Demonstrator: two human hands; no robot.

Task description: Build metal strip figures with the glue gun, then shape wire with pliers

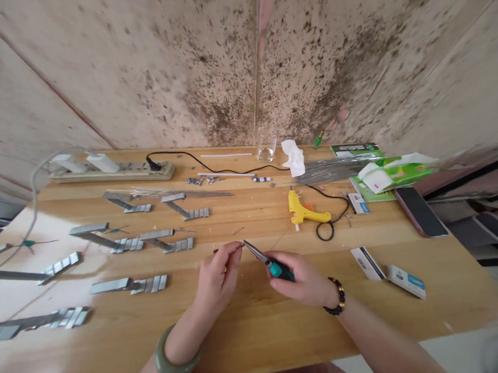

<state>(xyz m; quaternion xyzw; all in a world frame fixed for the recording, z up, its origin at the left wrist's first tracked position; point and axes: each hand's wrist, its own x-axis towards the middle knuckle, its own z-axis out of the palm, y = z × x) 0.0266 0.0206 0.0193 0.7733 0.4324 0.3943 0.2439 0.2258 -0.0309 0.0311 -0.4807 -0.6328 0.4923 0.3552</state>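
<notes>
My right hand (300, 278) is wrapped round the dark and teal handles of a pair of long-nose pliers (258, 252). The pliers point left, and their tip reaches the fingertips of my left hand (219, 270). Those left fingers are pinched together; whatever small piece sits between them is too small to name. Both hands are above the front middle of the wooden table (240, 332). Left of my left hand lie several folded grey metal strips (150, 284). Beyond the pliers rests a yellow glue gun (304, 209) with its black cord.
A white power strip (136, 171) lies at the back left. At the back stand a glass (266, 148) and crumpled tissue (293, 157) beside a bundle of thin wires (338, 168). On the right are a phone (421, 211) and small boxes (407, 281).
</notes>
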